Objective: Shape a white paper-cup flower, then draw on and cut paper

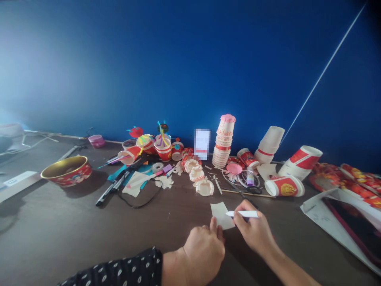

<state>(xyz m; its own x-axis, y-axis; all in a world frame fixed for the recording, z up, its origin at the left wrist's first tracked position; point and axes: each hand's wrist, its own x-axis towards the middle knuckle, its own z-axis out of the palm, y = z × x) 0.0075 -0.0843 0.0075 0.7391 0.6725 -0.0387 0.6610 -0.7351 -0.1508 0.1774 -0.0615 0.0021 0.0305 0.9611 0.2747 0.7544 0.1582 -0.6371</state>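
Note:
A small white piece of paper (pixel 220 214) lies on the brown table (pixel 89 234) in front of me. My left hand (pixel 204 254) rests curled on the table, its fingertips pressing the paper's near edge. My right hand (pixel 254 229) is closed round a white pen (pixel 241 214), whose tip points left onto the paper.
Behind the paper lie cut paper-cup flowers (pixel 204 187), scissors (pixel 242 194), a stack of paper cups (pixel 224 142), tipped red-and-white cups (pixel 284 186) and decorated cups (pixel 163 149). A gold-lined red bowl (pixel 67 171) sits left. A white box (pixel 342 222) lies right. A blue wall is behind.

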